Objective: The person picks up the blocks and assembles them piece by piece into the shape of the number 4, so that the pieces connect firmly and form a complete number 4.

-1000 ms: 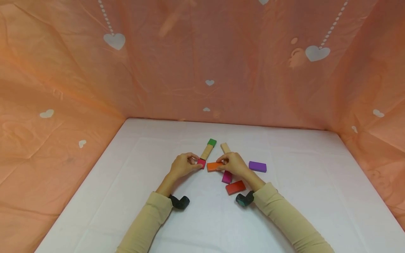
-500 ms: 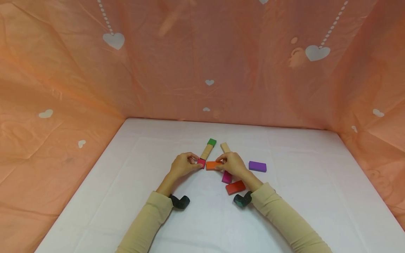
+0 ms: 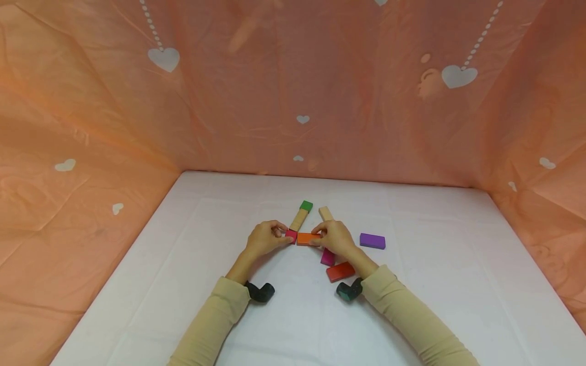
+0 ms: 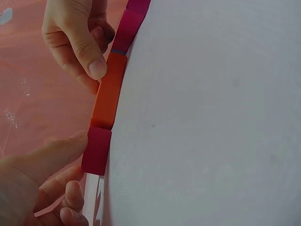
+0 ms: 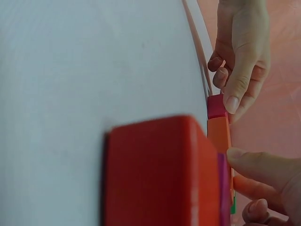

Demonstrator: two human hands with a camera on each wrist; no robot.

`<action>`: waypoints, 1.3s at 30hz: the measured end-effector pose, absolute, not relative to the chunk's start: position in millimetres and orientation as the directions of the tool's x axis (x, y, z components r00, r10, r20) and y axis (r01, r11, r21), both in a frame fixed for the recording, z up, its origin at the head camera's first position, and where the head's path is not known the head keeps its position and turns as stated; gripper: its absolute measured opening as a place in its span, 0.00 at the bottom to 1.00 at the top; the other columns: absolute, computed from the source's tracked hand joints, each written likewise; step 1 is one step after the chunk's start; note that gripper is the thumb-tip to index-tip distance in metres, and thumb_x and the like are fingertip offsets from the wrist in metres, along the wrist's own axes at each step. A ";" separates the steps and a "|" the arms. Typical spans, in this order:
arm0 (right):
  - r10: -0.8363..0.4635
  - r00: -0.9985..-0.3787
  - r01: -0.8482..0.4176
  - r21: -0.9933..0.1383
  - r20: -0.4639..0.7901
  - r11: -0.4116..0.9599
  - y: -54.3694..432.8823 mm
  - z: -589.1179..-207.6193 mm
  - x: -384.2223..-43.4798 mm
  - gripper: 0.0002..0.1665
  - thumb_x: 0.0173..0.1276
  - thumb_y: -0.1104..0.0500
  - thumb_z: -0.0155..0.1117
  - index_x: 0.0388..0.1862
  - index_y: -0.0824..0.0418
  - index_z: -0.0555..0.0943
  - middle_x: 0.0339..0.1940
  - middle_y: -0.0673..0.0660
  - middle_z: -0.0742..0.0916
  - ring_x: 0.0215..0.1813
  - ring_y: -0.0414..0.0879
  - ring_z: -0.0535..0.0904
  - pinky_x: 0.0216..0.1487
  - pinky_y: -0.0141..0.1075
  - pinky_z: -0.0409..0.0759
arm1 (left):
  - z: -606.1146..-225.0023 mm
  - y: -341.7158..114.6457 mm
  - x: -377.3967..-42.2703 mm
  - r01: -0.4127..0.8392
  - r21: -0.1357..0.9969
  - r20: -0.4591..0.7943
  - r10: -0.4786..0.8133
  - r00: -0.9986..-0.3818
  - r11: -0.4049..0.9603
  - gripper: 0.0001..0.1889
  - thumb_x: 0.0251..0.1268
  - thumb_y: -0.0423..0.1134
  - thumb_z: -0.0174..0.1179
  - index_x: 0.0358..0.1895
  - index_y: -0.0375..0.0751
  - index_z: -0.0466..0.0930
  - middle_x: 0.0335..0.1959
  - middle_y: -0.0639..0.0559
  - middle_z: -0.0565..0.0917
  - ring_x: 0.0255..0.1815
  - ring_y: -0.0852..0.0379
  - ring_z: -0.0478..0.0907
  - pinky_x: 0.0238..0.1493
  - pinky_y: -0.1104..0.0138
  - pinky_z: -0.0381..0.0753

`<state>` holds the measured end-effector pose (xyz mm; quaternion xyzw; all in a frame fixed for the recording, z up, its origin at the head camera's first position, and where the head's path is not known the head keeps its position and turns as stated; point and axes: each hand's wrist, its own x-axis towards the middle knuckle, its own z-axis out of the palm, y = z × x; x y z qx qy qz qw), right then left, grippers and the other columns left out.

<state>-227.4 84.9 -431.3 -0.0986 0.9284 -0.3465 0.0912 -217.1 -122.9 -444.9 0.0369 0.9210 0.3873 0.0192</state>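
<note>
My left hand (image 3: pixel 264 238) pinches a small crimson wooden block (image 3: pixel 291 236) between thumb and fingers on the white table. My right hand (image 3: pixel 339 238) holds a longer orange block (image 3: pixel 305 239) by its right part, thumb on the near side. In the left wrist view, the orange block (image 4: pixel 109 94) sits end to end with the crimson block (image 4: pixel 97 150). A natural-wood block (image 3: pixel 299 220) slants away from the crimson one, with a green block (image 3: pixel 306 205) at its far end. Another natural-wood block (image 3: pixel 324 213) extends behind my right hand, which partly hides it.
A magenta block (image 3: pixel 327 257) lies just below my right hand, and a red block (image 3: pixel 341 272) nearer to me. To the right lies a purple block (image 3: pixel 372 241). Orange sheeting with white hearts (image 3: pixel 460 77) walls the table's back and sides.
My right hand has slid the orange block slightly left, narrowing the gap to the crimson block. My left hand stays in place on the crimson block.
</note>
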 end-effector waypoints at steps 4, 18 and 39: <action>-0.247 -0.964 -0.118 -0.669 -0.101 0.734 84.5 -431.2 -226.3 0.16 0.56 0.55 0.75 0.43 0.60 0.87 0.20 0.52 0.74 0.26 0.43 0.68 0.27 0.30 0.62 | -444.4 -123.3 -216.4 0.059 0.714 -0.001 0.086 -0.996 0.698 0.15 0.50 0.44 0.73 0.40 0.41 0.85 0.22 0.53 0.77 0.26 0.60 0.69 0.29 0.71 0.63; -0.255 -0.963 -0.126 -0.694 -0.085 0.709 87.6 -434.6 -226.2 0.17 0.56 0.55 0.74 0.43 0.60 0.86 0.20 0.52 0.73 0.26 0.43 0.68 0.28 0.30 0.62 | -445.0 -122.6 -215.2 0.101 0.743 0.040 0.107 -0.993 0.662 0.15 0.51 0.40 0.72 0.41 0.38 0.84 0.25 0.49 0.79 0.27 0.60 0.71 0.31 0.72 0.66; -0.318 -0.943 -0.065 -0.884 -0.098 0.464 133.6 -434.9 -228.0 0.18 0.62 0.61 0.68 0.48 0.70 0.82 0.23 0.48 0.78 0.29 0.40 0.71 0.28 0.26 0.71 | -450.8 -116.5 -224.0 0.300 0.742 0.126 0.315 -0.941 0.599 0.16 0.50 0.38 0.73 0.44 0.37 0.86 0.34 0.43 0.76 0.36 0.57 0.68 0.40 0.72 0.66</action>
